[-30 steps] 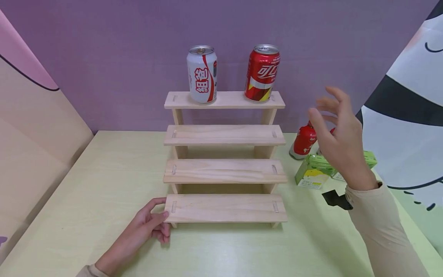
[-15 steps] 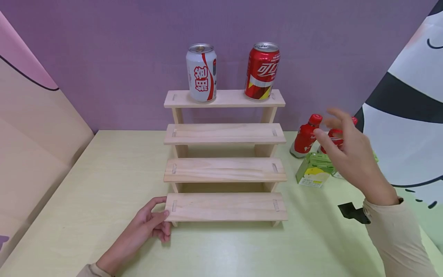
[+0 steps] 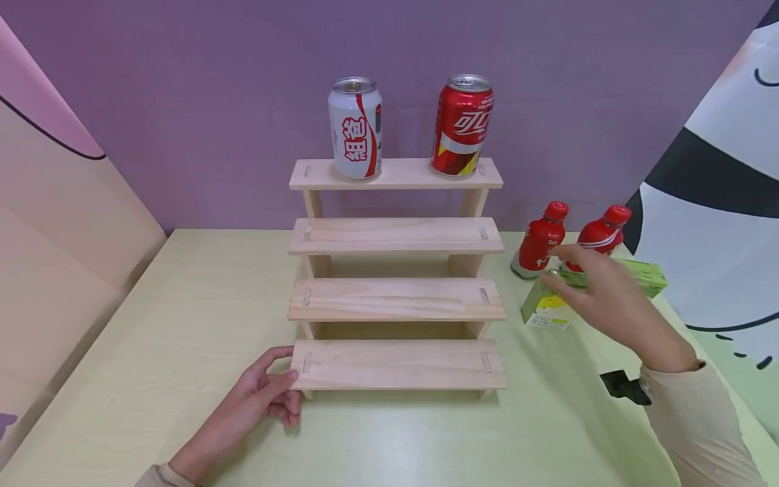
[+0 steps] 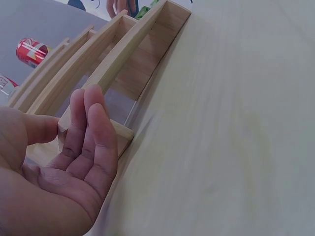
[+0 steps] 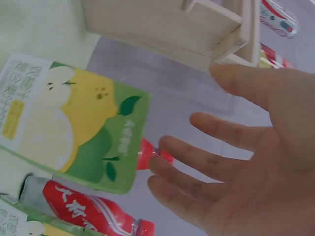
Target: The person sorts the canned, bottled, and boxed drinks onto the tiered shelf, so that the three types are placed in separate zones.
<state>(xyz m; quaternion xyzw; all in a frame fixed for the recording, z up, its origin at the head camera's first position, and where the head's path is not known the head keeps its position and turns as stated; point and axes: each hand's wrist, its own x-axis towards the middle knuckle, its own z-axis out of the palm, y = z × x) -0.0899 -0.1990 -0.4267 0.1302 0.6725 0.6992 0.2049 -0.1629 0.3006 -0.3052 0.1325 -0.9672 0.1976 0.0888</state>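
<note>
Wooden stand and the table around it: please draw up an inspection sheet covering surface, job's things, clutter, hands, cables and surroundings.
Surface: pale table, wood-grained.
Job's things: four-tier wooden stand; white can and red can upright on top; two red bottles and two green cartons to its right.
Clutter: nothing seen.
Hands: left hand grips the bottom shelf's left end; right hand is near the cartons, holding nothing.
Cables: nothing seen.
Surroundings: purple backdrop behind, patterned panel at right.
</note>
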